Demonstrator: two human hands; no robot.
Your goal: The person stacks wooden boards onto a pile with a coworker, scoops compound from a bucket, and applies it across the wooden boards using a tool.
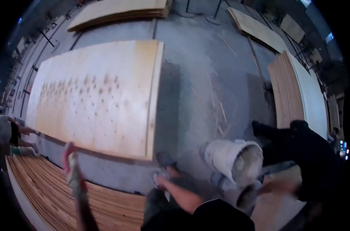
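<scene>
My left hand (73, 173), in a red and pale-green glove, is raised between the big plywood sheet (125, 96) and a stack of thin wood sheets (109, 204). It is blurred and seen nearly edge-on, so its fingers cannot be made out. My right hand (163, 183) is low in front of my legs, near the sheet's front right corner. Its fingers look closed around a small greyish thing that I cannot make out. Rows of dark knots or spots mark the plywood sheet, which lies on a pile.
A pale bucket (230, 158) with greyish contents leans at the right, beside a smaller container (248, 196). A person in black (298, 154) bends there, one arm blurred. Another person (9, 131) stands far left. More panel stacks (286, 84) stand right and behind (121, 13).
</scene>
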